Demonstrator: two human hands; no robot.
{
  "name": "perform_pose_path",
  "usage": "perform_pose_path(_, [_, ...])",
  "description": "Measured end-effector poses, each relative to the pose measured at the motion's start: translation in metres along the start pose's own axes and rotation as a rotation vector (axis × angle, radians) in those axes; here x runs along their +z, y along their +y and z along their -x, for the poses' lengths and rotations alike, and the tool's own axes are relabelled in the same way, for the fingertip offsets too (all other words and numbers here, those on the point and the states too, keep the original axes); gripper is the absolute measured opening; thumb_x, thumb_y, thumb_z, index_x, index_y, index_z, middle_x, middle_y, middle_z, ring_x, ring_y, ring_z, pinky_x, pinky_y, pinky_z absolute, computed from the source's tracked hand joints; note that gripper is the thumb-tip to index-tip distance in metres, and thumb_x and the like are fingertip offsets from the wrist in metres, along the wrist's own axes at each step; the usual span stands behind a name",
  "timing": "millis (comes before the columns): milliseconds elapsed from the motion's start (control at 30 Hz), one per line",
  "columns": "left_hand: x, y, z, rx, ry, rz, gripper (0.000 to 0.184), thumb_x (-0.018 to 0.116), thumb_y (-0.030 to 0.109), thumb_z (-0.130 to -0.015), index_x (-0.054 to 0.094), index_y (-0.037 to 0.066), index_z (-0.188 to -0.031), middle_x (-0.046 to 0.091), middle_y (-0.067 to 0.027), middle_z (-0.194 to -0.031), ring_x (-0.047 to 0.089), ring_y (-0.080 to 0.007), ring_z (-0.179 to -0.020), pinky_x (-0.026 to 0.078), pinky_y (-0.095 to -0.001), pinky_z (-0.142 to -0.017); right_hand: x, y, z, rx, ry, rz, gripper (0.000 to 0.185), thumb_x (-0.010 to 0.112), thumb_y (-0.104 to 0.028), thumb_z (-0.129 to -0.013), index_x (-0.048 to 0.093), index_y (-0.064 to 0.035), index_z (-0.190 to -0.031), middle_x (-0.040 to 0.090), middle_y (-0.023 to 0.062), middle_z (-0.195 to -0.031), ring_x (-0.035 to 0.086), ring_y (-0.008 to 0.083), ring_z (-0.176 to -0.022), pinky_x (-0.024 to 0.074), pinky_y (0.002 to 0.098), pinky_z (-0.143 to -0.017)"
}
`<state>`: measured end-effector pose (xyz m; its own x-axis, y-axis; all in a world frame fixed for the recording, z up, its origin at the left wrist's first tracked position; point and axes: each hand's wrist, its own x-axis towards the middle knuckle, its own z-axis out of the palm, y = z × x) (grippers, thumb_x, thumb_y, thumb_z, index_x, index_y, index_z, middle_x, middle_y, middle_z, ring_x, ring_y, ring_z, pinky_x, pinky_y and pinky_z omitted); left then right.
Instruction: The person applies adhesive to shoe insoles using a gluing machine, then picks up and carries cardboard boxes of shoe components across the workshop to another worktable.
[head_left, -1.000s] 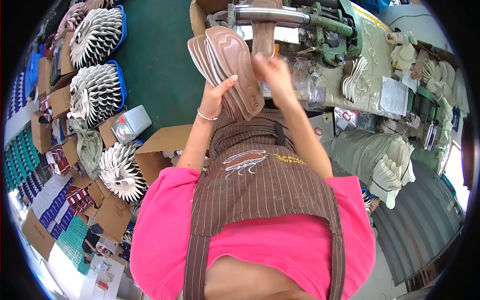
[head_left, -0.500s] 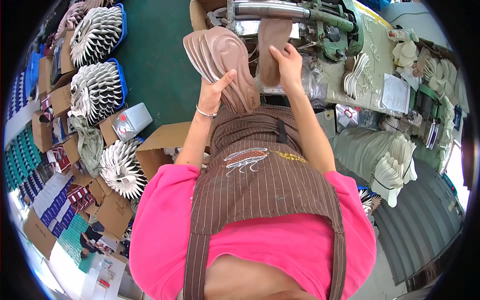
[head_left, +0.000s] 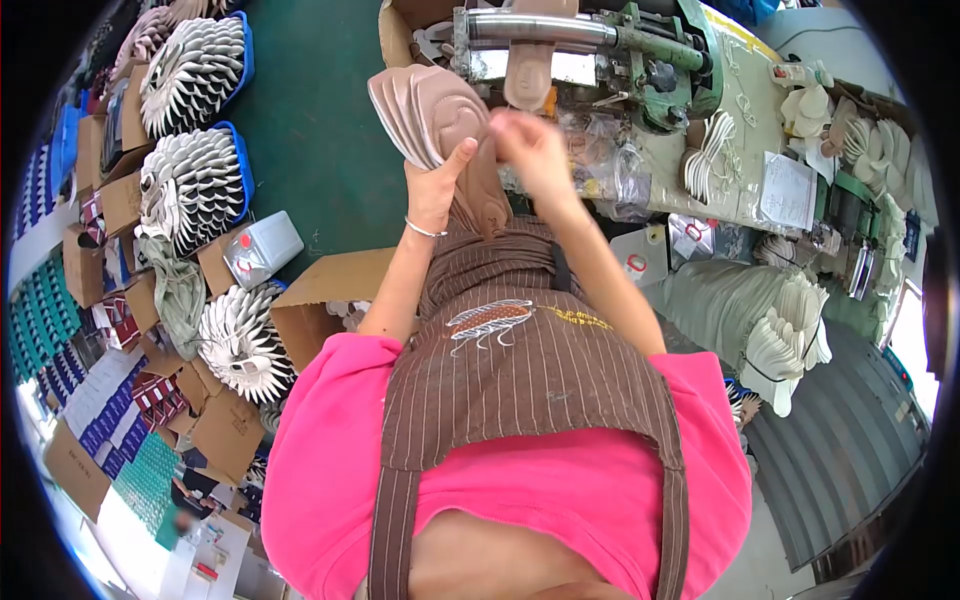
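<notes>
So far, one insole (head_left: 528,82) lies at the far metal roller (head_left: 488,27); several fanned insoles (head_left: 455,112) are nearer, clasped in the left hand (head_left: 431,198). Beside them, the right hand (head_left: 533,158) blurs, its grip unclear.

So the fanned stack of glossy pinkish-brown shoe insoles (head_left: 440,115) is gripped in the left hand (head_left: 433,187), while a matching single insole (head_left: 528,75) sits up at the shiny metal roller (head_left: 545,28).
</notes>
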<state>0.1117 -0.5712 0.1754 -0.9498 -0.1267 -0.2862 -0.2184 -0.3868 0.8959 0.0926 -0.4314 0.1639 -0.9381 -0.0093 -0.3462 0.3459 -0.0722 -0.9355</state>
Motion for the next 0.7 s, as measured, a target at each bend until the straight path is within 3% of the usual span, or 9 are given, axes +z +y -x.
perform_pose_path(133, [0.003, -0.005, 0.002, 0.129, 0.075, -0.235, 0.04, 0.077, 0.017, -0.076, 0.059, -0.004, -0.106, 0.062, -0.0052, -0.101, 0.057, -0.0119, -0.09, 0.048, -0.0266, -0.082, 0.015, -0.003, 0.031, 0.071, -0.011, -0.185, 0.021, 0.067, -0.002, -0.079, 0.054, 0.0022, -0.096, 0.065, 0.0086, -0.092, 0.061, 0.0106, -0.082, 0.0501, 0.024, -0.074])
perform_pose_path(167, [-0.003, -0.015, 0.001, 0.038, 0.126, -0.235, 0.041, 0.074, 0.017, -0.079, 0.057, -0.005, -0.11, 0.061, -0.006, -0.101, 0.059, -0.0136, -0.088, 0.048, -0.0268, -0.083, 0.01, -0.005, 0.033, 0.068, 0.068, -0.198, 0.019, 0.066, -0.001, -0.08, 0.054, 0.0013, -0.095, 0.065, 0.0081, -0.09, 0.061, 0.0103, -0.079, 0.0503, 0.024, -0.071])
perform_pose_path(267, [-0.003, -0.007, -0.004, -0.073, 0.108, 0.206, 0.041, 0.072, 0.016, -0.081, 0.054, -0.005, -0.112, 0.06, -0.0083, -0.103, 0.061, -0.0161, -0.087, 0.05, -0.0274, -0.082, -0.008, 0.006, 0.014, -0.006, 0.334, -0.288, 0.015, 0.064, -0.001, -0.081, 0.054, -0.0001, -0.092, 0.065, 0.0063, -0.079, 0.059, 0.0089, -0.069, 0.0466, 0.0229, -0.059])
perform_pose_path(333, [-0.007, -0.005, -0.007, -0.068, 0.033, 0.237, 0.044, 0.069, 0.013, -0.083, 0.05, -0.003, -0.119, 0.057, -0.0092, -0.112, 0.058, -0.0182, -0.099, 0.046, -0.0297, -0.091, -0.032, 0.01, -0.016, -0.046, 0.377, -0.193, 0.016, 0.064, -0.004, -0.082, 0.055, 0.0011, -0.095, 0.066, 0.0088, -0.08, 0.058, 0.0088, -0.072, 0.0454, 0.0222, -0.06])
perform_pose_path(467, [-0.005, -0.002, -0.008, -0.054, -0.011, 0.148, 0.051, 0.069, 0.013, -0.083, 0.045, -0.001, -0.125, 0.053, -0.0071, -0.122, 0.051, -0.0177, -0.11, 0.039, -0.0309, -0.098, -0.015, -0.006, -0.029, -0.03, 0.156, -0.203, 0.02, 0.061, -0.016, -0.087, 0.063, 0.0028, -0.091, 0.067, 0.0059, -0.082, 0.057, 0.0086, -0.068, 0.0456, 0.0243, -0.06])
perform_pose_path(533, [-0.001, -0.003, -0.007, -0.044, -0.031, 0.113, 0.051, 0.069, 0.013, -0.083, 0.045, -0.001, -0.126, 0.052, -0.0072, -0.123, 0.051, -0.0178, -0.111, 0.039, -0.0306, -0.098, 0.008, -0.016, 0.007, 0.121, 0.067, -0.011, 0.019, 0.065, -0.018, -0.085, 0.065, 0.0012, -0.087, 0.066, 0.0051, -0.078, 0.056, 0.0082, -0.066, 0.0457, 0.0255, -0.059])
perform_pose_path(600, [0.001, -0.009, -0.003, 0.014, 0.011, 0.025, 0.043, 0.068, 0.014, -0.084, 0.049, -0.001, -0.121, 0.056, -0.0076, -0.115, 0.055, -0.0182, -0.104, 0.044, -0.031, -0.092, 0.011, -0.001, 0.021, -0.006, 0.094, 0.086, 0.018, 0.068, -0.018, -0.082, 0.065, -0.0002, -0.085, 0.065, 0.0028, -0.073, 0.053, 0.0064, -0.064, 0.0438, 0.0237, -0.056])
perform_pose_path(633, [-0.001, -0.011, -0.001, 0.041, 0.037, -0.022, 0.04, 0.067, 0.014, -0.085, 0.051, -0.001, -0.118, 0.058, -0.0079, -0.111, 0.057, -0.0184, -0.1, 0.046, -0.0312, -0.088, 0.002, 0.0, 0.022, 0.174, 0.11, -0.034, 0.016, 0.069, -0.016, -0.081, 0.065, -0.0006, -0.084, 0.063, 0.001, -0.071, 0.051, 0.0048, -0.062, 0.041, 0.021, -0.054])
perform_pose_path(700, [-0.008, -0.01, 0.001, -0.115, -0.013, 0.067, 0.029, 0.065, 0.014, -0.086, 0.055, -0.001, -0.109, 0.061, -0.0076, -0.099, 0.06, -0.0178, -0.088, 0.049, -0.0311, -0.078, -0.012, 0.014, 0.012, 0.075, 0.256, -0.107, 0.013, 0.065, -0.011, -0.084, 0.062, 0.0018, -0.085, 0.063, 0.0009, -0.071, 0.049, 0.0031, -0.059, 0.0378, 0.0187, -0.053])
